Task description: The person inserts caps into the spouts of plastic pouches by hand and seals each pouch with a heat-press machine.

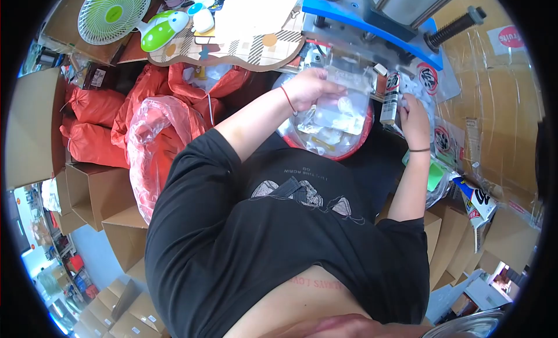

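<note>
My left hand (314, 90) is closed on the edge of a clear plastic package (352, 77), its thumb and fingers pinched together. Below that package stands a round tub with a red rim (368, 131), which holds several clear plastic pieces. My right hand (414, 118) is at a heap of small white pieces (426, 101) on the right. Its fingers are bent together, and whatever lies between them is too small or hidden to name. A narrow black-and-white printed box (390, 98) stands just left of my right fingers.
A press with a blue plate (372, 25) and springs is ahead. On the patterned table mat (256, 52) are papers and a green-and-white fan (114, 15). Red bags (96, 141) lie at the left, with cardboard boxes (125, 222) below. A tall cardboard sheet (494, 105) stands at the right.
</note>
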A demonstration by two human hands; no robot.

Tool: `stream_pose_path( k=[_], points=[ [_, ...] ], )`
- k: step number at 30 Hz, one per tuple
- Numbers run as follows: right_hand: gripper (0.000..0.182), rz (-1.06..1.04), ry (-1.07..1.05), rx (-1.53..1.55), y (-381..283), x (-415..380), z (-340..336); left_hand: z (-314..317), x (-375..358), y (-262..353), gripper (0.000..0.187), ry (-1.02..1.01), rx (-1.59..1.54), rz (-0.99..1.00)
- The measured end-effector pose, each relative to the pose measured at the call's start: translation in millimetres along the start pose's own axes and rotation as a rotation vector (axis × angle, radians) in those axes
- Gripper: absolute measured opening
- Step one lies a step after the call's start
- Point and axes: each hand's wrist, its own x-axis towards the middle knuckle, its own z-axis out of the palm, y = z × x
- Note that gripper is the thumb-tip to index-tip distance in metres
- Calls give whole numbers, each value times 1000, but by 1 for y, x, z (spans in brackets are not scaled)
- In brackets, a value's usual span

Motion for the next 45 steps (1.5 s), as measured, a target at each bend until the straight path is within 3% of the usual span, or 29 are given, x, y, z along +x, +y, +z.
stream_pose_path(
  k=[2,4,5,6,8,9,11,14,15,16,18,19,21,24,26,30,32,34,35,37,38,39,41,43,45],
  points=[
    [29,-40,68,33,1,-1,0,-8,-5,10,36,387,544,193],
    [24,113,-5,-26,-7,-3,-6,-54,10,44,41,738,992,444],
    [24,120,-11,-23,-7,-4,-7,-118,33,39,42,979,1616,958],
    [22,118,-4,-75,-7,-5,-7,-141,17,62,47,957,2012,937],
    [21,105,42,-117,-3,-7,-6,-188,9,64,56,817,2120,406],
    [21,100,45,-118,-1,-7,-6,-168,-8,47,64,914,2160,566],
    [21,29,306,-34,0,-11,-8,-128,-43,34,66,658,2111,607],
    [21,135,125,138,-28,-15,-23,-120,-61,14,45,485,1865,755],
    [20,88,122,229,-42,-15,-21,-115,-64,5,31,631,1671,710],
    [20,41,121,319,-57,-12,-16,-107,-64,2,31,622,1671,706],
    [18,-190,32,393,-84,-6,-9,-87,-61,0,22,457,798,659],
    [18,-274,-33,437,-96,-4,-7,-67,-65,1,17,477,935,621],
    [17,-349,-56,449,-115,5,-13,-43,-63,-3,19,332,763,439],
    [19,-64,21,848,-127,20,-21,-19,-59,-9,22,253,802,386],
    [17,-199,91,811,-133,29,-17,1,-59,-13,24,205,719,337],
    [20,-283,-12,594,-112,27,-26,8,-51,-34,23,2,410,126],
    [23,-286,-89,587,-94,23,-29,18,-54,-33,23,-85,417,79],
    [23,-251,-319,666,-91,18,-35,30,-53,-41,24,-199,180,-34],
    [24,-234,-258,704,-94,14,-36,32,-51,-44,23,-211,75,-107],
    [24,-313,-1,260,-70,18,-39,26,-41,-48,24,-200,72,-90],
    [29,-155,15,-31,-44,15,-35,22,-35,-48,26,-185,65,-68],
    [29,-160,15,-32,-30,10,-33,22,-33,-39,28,-127,41,-35],
    [33,75,-218,-210,-13,-1,-26,12,-19,-23,26,-24,106,13],
    [34,55,-137,-153,-6,-4,-12,5,-7,-8,24,9,100,41],
    [33,82,-96,-106,-14,-6,-14,-1,5,-1,22,41,67,-51]
  ],
)
